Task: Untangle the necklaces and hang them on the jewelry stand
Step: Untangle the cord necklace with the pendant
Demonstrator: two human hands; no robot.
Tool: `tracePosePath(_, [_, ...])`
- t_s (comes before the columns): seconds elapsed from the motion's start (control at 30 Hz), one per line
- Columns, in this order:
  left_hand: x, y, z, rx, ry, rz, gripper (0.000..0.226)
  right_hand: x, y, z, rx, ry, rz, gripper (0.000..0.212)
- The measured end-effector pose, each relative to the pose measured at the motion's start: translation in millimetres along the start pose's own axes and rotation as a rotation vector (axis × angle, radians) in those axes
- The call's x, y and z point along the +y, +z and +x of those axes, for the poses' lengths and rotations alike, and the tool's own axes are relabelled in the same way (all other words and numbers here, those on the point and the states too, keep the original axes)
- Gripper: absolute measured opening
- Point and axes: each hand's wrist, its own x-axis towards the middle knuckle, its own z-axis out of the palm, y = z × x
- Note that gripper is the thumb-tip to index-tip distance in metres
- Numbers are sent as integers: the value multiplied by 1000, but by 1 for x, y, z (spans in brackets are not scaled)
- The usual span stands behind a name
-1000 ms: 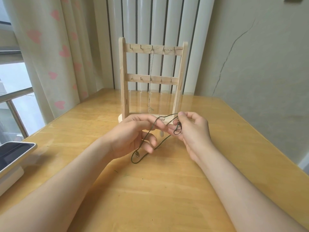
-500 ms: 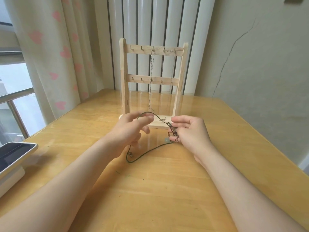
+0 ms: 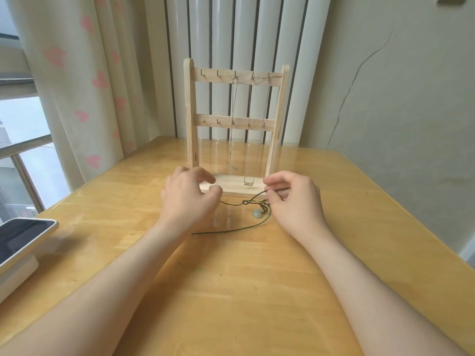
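A dark green cord necklace [image 3: 232,229] with a pale green bead [image 3: 256,214] lies knotted on the table in front of the wooden jewelry stand [image 3: 235,124]. My right hand [image 3: 293,201] pinches the cord near the knot between thumb and forefinger. My left hand [image 3: 189,197] hovers over the cord's left part with fingers curled; whether it holds the cord is hidden. Two thin silver chains hang on the stand's top hooks: one [image 3: 232,124] from the middle hook, one with a small number pendant [image 3: 248,183] from the right hooks.
The stand sits at the back of a wooden table [image 3: 231,291], close to a radiator and curtain. A tablet-like device [image 3: 20,240] rests on a white base at the left edge. A grey wall runs along the right side.
Both hands have moved apart and lowered toward the table. The cord, held up between them before, now lies mostly on the tabletop, and the bead has come into view.
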Motion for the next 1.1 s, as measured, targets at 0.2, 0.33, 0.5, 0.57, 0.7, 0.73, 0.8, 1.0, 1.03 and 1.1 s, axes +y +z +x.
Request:
tracePosePath(0.2, [0,12,-8,-291,288,31,54,-16,-3,-7,-123,55,368,20])
tracePosePath(0.33, [6,12,-9,-425,317,-195,24,-22,-4,-7,-134,102,521,20])
tracePosePath(0.5, [12,4,-11,-499,155,-400,11,-25,-8,-5,-111,153,668,22])
tracePosePath(0.57, [15,2,-13,-519,116,-432,16,-28,-9,-7,-110,176,718,22])
tracePosePath(0.7, [13,5,-12,-482,6,-583,18,-32,-9,-8,-101,217,780,22])
tracePosePath(0.73, [12,5,-10,-449,-22,-595,19,-32,-9,-8,-97,223,774,22])
tracePosePath(0.8, [12,5,-8,-382,-41,-608,16,-33,-10,-9,-88,228,724,20])
tracePosePath(1.0, [11,3,-4,-263,-90,-640,7,-33,-7,-8,-86,270,636,18])
tracePosePath(1.03, [9,5,-3,-240,-96,-621,6,-34,-8,-7,-94,296,679,16])
tracePosePath(1.1, [6,7,-1,-192,-72,-565,5,-33,-10,-5,-118,338,789,9])
